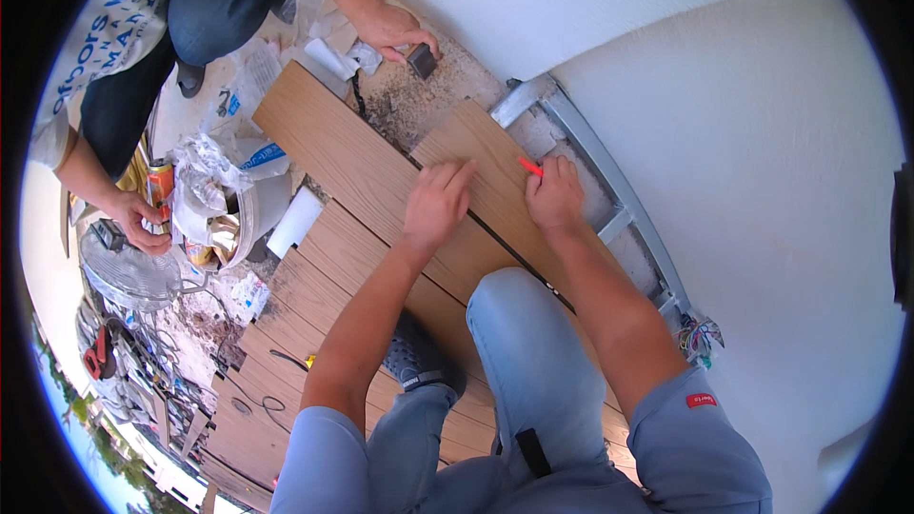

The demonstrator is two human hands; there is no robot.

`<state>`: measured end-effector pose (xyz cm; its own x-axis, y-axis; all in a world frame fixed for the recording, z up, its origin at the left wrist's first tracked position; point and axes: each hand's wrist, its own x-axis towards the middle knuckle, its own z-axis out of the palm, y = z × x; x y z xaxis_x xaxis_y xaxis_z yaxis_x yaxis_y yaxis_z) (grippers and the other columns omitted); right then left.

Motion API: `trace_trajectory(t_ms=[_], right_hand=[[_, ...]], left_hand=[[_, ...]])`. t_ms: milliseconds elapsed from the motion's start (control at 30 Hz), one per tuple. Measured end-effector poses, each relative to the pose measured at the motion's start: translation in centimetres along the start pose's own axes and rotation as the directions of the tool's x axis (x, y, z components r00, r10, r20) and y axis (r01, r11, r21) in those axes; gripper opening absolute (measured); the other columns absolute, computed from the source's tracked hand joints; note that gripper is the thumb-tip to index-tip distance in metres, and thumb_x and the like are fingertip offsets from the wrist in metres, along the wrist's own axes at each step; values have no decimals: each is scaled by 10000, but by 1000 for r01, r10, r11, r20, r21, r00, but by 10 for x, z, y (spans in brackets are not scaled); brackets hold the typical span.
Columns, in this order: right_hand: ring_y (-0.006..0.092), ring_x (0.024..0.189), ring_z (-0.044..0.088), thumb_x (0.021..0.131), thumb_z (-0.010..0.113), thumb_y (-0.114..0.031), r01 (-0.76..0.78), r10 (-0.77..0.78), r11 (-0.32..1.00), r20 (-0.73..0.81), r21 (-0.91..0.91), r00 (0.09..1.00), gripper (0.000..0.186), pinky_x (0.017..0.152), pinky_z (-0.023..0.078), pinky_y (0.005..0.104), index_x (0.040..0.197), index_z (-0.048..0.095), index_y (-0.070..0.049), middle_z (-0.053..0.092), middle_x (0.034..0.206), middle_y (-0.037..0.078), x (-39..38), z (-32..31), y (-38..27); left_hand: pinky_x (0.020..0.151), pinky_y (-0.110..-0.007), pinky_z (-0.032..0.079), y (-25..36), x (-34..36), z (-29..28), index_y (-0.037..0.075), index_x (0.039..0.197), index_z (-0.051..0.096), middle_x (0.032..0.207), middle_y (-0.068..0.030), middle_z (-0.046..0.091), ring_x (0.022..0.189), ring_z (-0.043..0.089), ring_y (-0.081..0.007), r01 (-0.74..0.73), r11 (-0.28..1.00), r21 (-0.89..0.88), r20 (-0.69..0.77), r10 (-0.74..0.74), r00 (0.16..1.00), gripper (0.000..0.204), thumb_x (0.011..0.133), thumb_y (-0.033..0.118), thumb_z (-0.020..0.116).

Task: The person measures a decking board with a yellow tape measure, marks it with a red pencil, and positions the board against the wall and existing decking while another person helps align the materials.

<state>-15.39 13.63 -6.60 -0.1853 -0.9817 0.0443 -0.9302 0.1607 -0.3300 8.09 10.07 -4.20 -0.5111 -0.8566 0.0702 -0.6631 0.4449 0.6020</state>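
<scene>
A wooden board (479, 145) is lying beneath the right hand (555, 196), whose fingers are gripping a red pen-like tool (530, 167), and the left hand (438, 205), its grip unclear, where bracing firmly is probably aiding control, a metal frame (611, 171) curving alongside.

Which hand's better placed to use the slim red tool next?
Likely right: the right hand grips the slim red tool near the rightmost brown wood-grain plank; the left hand shows no tool.
</scene>
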Motion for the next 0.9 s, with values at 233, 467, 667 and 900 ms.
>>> trace_trajectory(t_ms=[233,467,667,900], right_hand=[[352,914,594,803,624,-152,8,-8,1000,-30,15,1000,154,782,521,477,937,632,-75,595,946,131,0,3,5],[355,928,593,799,628,-150,-10,10,998,-2,60,1000,197,795,520,473,978,649,-69,599,957,135,-2,1,1],[351,940,594,790,628,-147,-10,10,997,-5,76,1000,219,808,518,468,990,650,-63,600,960,136,-2,0,5],[369,949,594,784,629,-141,19,-19,998,7,52,1000,257,810,520,474,1025,642,-54,602,973,160,5,3,2]], left_hand=[[561,-398,551,11,135,-4,-20,1341,583,718,-125,684,581,671,-239,678,503,-536,510,-447,735,426,937,88,499],[459,-308,450,-8,160,0,-3,1200,605,701,-106,664,504,591,-163,857,177,-483,721,-474,505,312,924,86,491],[435,-311,427,-13,172,11,-7,1032,627,693,-104,651,492,572,-167,897,159,-413,758,-486,435,201,941,108,491],[428,-333,438,-21,174,1,-11,829,704,681,-115,675,479,582,-172,876,201,-438,735,-481,478,274,946,69,470]])
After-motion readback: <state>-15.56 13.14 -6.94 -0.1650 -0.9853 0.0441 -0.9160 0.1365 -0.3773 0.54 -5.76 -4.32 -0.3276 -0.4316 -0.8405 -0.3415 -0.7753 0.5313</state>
